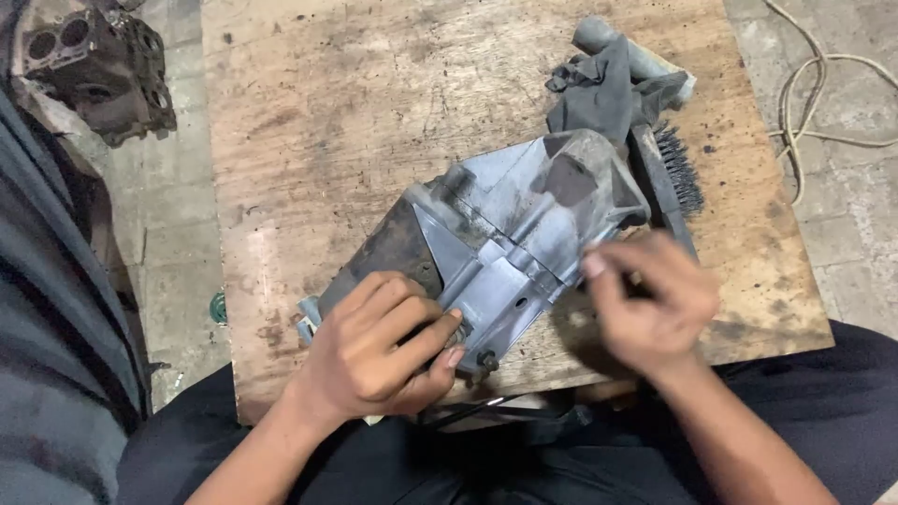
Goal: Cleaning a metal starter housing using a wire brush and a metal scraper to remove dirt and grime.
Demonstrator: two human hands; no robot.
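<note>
A grey cast-metal machine part with a dark, rusty cylindrical end lies across a worn wooden board. My left hand grips its near left end, fingers curled over the edge by a small bolt. My right hand is blurred at the part's right side, fingers closed, thumb against the metal; whether it holds something small I cannot tell.
A wire brush, a dark rag and a grey tube lie at the board's far right. A dirty engine block sits on the concrete floor at top left. A pale cord loops at right.
</note>
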